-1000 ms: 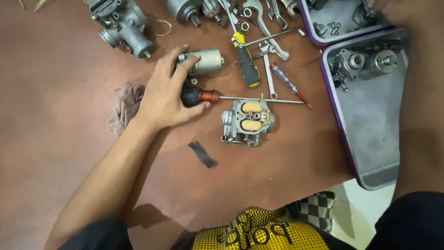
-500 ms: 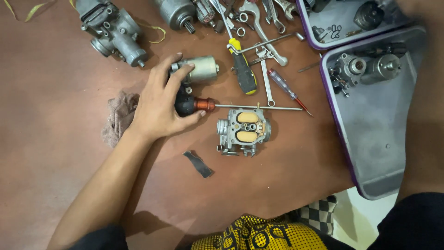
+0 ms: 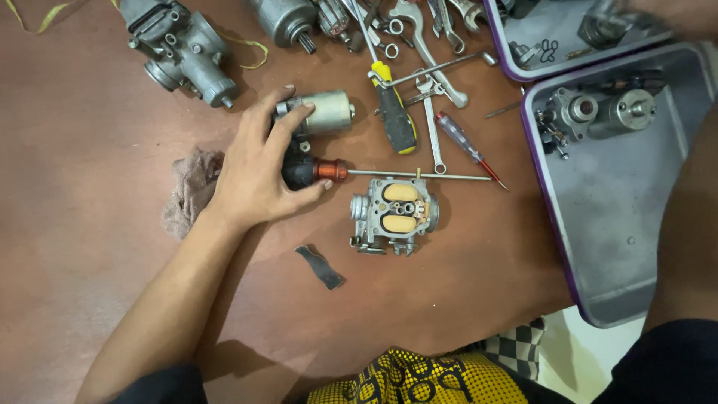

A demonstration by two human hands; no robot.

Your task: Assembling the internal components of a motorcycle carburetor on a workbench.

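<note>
My left hand (image 3: 258, 168) lies over the black handle of a long-shafted screwdriver (image 3: 329, 170) with an orange collar. The thumb curls under the handle, and the fingertips rest on a small silver cylindrical motor (image 3: 329, 112) just beyond it. The shaft runs right, past the top of a carburettor body (image 3: 395, 215) with two yellow floats facing up. My right arm reaches up along the right edge. My right hand (image 3: 666, 11) is blurred at the top right, over the upper tray (image 3: 523, 45), and its fingers cannot be made out.
On the brown table lie a dirty rag (image 3: 191, 187), a black strip (image 3: 320, 267), a yellow-handled screwdriver (image 3: 393, 112), a red tester screwdriver (image 3: 464, 146), wrenches (image 3: 430, 45), and another carburettor (image 3: 183, 49). A grey metal tray (image 3: 621, 224) with parts sits at the right.
My left hand stays on the screwdriver handle with barely any shift. The view has drifted slightly. My right hand remains up at the far tray.
</note>
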